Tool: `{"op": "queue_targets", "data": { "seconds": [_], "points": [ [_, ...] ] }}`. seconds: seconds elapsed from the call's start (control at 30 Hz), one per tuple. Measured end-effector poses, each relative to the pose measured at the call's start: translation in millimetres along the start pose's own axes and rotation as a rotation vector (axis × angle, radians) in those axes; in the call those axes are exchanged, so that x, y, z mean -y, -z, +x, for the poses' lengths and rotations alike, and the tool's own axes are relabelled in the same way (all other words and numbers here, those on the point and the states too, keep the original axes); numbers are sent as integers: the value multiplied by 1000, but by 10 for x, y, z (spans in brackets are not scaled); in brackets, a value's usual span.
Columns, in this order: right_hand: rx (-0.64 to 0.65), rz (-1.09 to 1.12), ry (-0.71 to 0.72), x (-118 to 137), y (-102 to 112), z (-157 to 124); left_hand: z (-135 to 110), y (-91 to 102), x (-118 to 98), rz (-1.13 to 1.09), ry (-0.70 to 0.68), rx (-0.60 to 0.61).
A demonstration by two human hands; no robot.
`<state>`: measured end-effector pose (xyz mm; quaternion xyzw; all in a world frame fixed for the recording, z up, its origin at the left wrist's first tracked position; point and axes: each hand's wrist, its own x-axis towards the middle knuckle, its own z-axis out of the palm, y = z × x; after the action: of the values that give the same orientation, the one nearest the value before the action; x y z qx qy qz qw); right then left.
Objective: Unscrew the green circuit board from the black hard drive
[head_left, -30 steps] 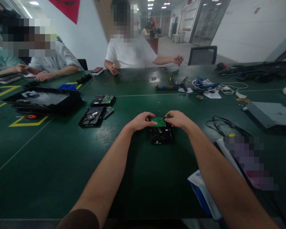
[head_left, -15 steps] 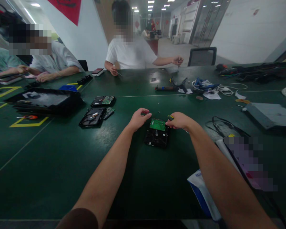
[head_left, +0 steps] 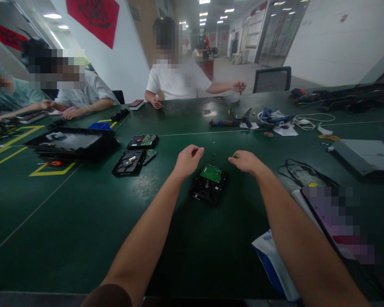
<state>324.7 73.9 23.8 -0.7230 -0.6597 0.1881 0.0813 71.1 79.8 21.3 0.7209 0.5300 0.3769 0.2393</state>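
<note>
A black hard drive (head_left: 206, 192) with a green circuit board (head_left: 211, 173) lies flat on the table in front of me. My left hand (head_left: 188, 162) is just off its far left corner, thumb and fingers pinched together; anything between them is too small to make out. To the right of the drive and apart from it, my right hand (head_left: 247, 162) is closed on a screwdriver (head_left: 236, 156), of which only a bit of yellow-green handle shows. Tiny bits that look like screws (head_left: 214, 154) lie beyond the drive, between my hands.
Two more opened hard drives (head_left: 128, 163) and a loose circuit board (head_left: 150, 156) lie to the left, near a black tray (head_left: 70, 143). A grey metal box (head_left: 366, 155), cables (head_left: 302, 170) and a blue-white packet (head_left: 273, 260) are at right. Co-workers sit across the table (head_left: 83, 238).
My right hand has moved away from the drive's board to the right. The left fingers have closed into a pinch. The drive has turned slightly, and the view has tilted up a little.
</note>
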Motion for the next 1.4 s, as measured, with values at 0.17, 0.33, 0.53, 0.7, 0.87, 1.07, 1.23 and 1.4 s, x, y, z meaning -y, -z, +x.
{"op": "queue_targets", "data": {
  "seconds": [0.17, 0.33, 0.53, 0.7, 0.87, 1.07, 1.23, 1.4],
  "points": [
    [-190, -97, -81, -26, -189, 40, -818, -106, -221, 168, -1, -84],
    [-289, -140, -105, 13, -312, -4, -1428, -189, -294, 302, -121, 33],
    [-346, -162, -96, 65, -345, -37, -1401, -272, -269, 349, -136, 81],
    [-346, -158, -115, 65, -360, -24, -1373, -253, -202, 345, -97, 67],
    [-311, -127, -155, 52, -317, 61, -1332, -193, -154, 319, -111, 100],
    [-211, -50, -109, 189, -279, 313, -1206, -58, -81, 258, -174, 143],
    [-169, 11, 44, 390, -392, 498, -1149, -22, -4, 265, -221, 155],
    [-164, 26, 31, 426, -426, 553, -1139, -40, 14, 269, -225, 147]
  ]
}}
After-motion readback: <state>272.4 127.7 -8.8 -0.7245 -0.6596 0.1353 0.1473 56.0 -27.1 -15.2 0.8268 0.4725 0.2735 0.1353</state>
